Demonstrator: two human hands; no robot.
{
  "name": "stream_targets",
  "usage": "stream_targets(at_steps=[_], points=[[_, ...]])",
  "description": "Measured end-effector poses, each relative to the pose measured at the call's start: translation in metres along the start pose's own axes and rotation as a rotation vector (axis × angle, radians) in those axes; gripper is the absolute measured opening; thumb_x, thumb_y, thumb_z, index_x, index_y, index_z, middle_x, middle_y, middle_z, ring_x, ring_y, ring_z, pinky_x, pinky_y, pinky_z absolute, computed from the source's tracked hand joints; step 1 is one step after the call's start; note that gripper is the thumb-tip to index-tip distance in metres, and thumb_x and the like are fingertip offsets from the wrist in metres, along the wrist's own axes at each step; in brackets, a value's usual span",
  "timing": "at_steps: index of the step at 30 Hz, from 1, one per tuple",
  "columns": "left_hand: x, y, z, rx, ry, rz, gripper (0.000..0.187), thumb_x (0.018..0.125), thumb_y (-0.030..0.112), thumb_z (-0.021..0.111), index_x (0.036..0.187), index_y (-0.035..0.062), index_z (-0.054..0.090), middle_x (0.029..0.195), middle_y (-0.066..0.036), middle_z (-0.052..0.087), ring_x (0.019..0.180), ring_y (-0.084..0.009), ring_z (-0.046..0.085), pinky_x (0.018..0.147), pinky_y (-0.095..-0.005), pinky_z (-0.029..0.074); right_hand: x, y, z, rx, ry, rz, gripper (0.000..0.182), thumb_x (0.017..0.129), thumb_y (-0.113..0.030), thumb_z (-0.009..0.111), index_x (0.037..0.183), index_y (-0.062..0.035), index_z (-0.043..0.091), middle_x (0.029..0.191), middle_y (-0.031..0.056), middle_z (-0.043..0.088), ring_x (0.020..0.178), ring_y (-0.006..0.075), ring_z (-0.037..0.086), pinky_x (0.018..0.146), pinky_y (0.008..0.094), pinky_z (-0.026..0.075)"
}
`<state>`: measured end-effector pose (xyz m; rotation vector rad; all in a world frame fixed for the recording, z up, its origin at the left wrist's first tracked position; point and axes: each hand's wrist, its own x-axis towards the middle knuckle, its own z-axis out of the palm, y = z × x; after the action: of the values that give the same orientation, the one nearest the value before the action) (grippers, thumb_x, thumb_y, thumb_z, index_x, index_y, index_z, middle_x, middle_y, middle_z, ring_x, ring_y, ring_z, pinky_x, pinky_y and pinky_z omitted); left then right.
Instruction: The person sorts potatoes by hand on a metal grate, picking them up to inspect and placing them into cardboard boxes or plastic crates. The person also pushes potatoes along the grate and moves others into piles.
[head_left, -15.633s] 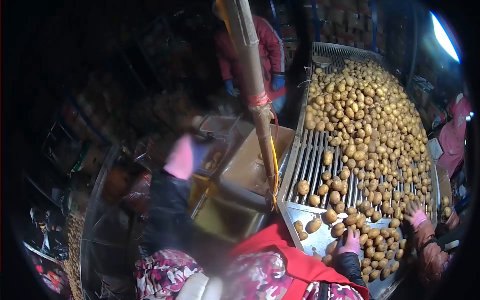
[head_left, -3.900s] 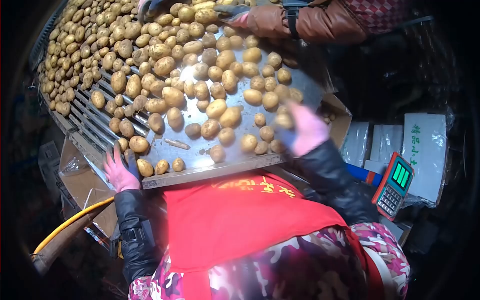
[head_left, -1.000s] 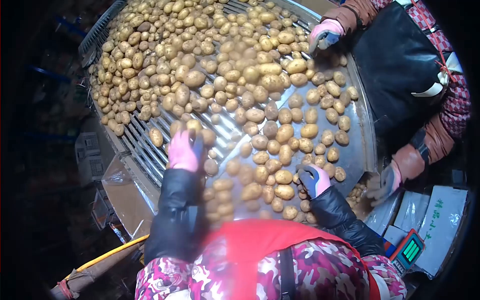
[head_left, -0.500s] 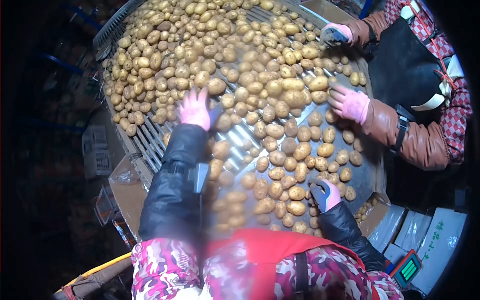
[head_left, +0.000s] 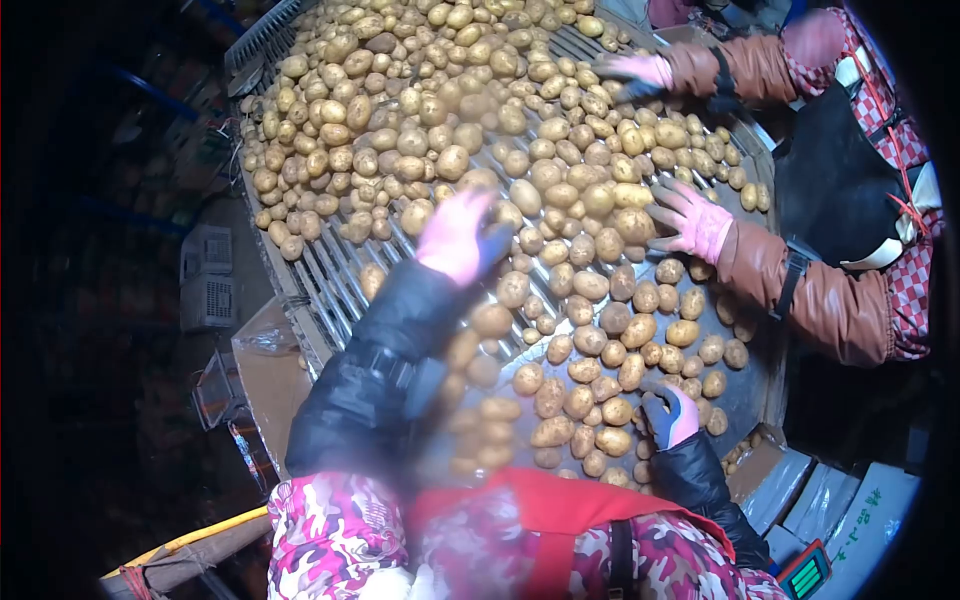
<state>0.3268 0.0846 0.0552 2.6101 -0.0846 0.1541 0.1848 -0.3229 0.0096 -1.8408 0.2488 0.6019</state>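
Potatoes (head_left: 583, 285) lie spread over a sorting table of metal bars (head_left: 335, 275) and a smooth grey plate (head_left: 745, 385). My left hand (head_left: 462, 238), in a pink glove with a dark palm, reaches over the bars at the near edge of the big heap. Its fingers are stretched out, slightly blurred, and touch or hover beside potatoes; I see none gripped. Low on the right, my right hand (head_left: 670, 415), gloved alike, sits at the edge of the loose potatoes on the plate. Its fingers are curved and apart, with no potato visible inside them.
Across the table, a co-worker's two gloved hands (head_left: 692, 222) reach among the potatoes from the right. Cardboard boxes (head_left: 855, 525) and a green-lit display (head_left: 805, 575) stand at lower right. An open carton (head_left: 272, 385) and a white crate (head_left: 208, 275) are at left.
My left hand has moved right and nearer to me across the bars. My right hand stays beside the same potatoes. The co-worker's far hand has reached farther over the heap. The view has shifted slightly.
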Motion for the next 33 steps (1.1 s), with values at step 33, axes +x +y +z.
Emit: stream_targets(at_steps=[33], points=[[0.007,-0.181,-0.058,0.394,0.032,-0.611,0.084,0.085,0.040,0.076,0.156,0.0102,0.043,0.155,-0.019,0.049,0.142,-0.0356,0.048,0.119,-0.0442,0.039,0.009,-0.005,0.005,0.016,0.002,-0.049,0.021,0.101,-0.017,0.066,0.110,0.0016,0.070,0.074,0.0012,0.063,0.055,0.0062,0.051,0.050,0.0245,0.039]])
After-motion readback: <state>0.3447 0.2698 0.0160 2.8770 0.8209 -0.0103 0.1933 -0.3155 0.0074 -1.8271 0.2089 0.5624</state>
